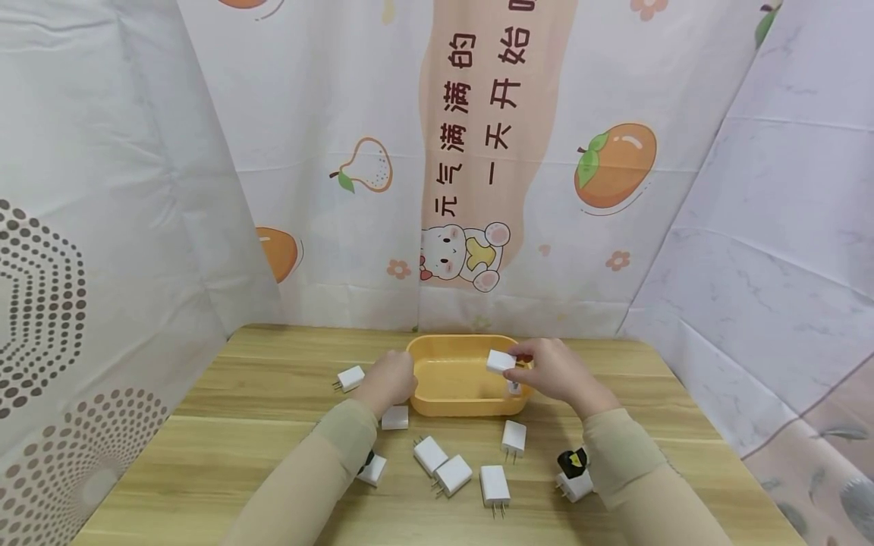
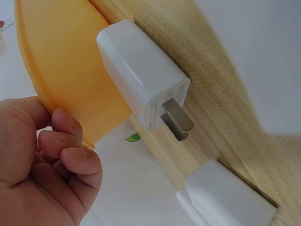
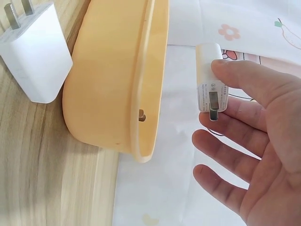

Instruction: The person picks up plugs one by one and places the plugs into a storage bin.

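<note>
My left hand [image 1: 391, 379] grips the left end of a yellow plastic basin [image 1: 467, 409], its thumb and curled fingers on the rim in the left wrist view. Over the basin's right end, my right hand [image 1: 558, 369] pinches a white charger plug [image 1: 501, 362] between thumb and fingers. The right wrist view shows the metal prongs of this plug [image 3: 212, 77] and the other fingers spread below it. Part of another white plug [image 1: 514, 387] shows inside the basin, below the right hand. One white plug [image 2: 141, 70] lies close beside the basin near my left hand.
Several more white plugs lie on the wooden table [image 1: 273, 387] in front of the basin, among them one plug [image 1: 495, 485] and another plug [image 1: 514, 438]. A further plug [image 1: 351, 378] lies left of my left hand. A printed curtain [image 1: 341, 250] hangs behind the table.
</note>
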`<state>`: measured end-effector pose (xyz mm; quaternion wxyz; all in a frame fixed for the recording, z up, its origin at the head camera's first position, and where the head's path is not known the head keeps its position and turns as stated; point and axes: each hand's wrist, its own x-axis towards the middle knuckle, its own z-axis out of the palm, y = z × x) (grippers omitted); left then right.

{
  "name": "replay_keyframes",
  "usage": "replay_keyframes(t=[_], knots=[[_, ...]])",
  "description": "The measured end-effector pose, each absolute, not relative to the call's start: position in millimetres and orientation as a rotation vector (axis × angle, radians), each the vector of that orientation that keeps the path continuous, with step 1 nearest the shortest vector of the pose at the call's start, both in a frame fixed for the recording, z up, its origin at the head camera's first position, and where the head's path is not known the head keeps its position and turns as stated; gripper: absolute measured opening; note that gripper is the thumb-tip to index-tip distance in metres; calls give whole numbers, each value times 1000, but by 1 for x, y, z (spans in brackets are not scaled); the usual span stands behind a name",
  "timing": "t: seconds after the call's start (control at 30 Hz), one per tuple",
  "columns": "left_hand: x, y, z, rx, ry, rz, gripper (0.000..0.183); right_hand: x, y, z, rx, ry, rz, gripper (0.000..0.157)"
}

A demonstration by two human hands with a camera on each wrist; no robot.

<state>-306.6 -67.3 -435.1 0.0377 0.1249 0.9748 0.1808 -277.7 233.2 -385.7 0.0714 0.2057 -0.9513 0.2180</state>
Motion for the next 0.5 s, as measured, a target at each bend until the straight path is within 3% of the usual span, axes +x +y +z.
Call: replay_keyframes(t=[0.5], knots=[[-305, -67, -433, 395, 2991, 542, 15, -282, 231, -397, 614, -2898, 591, 27]])
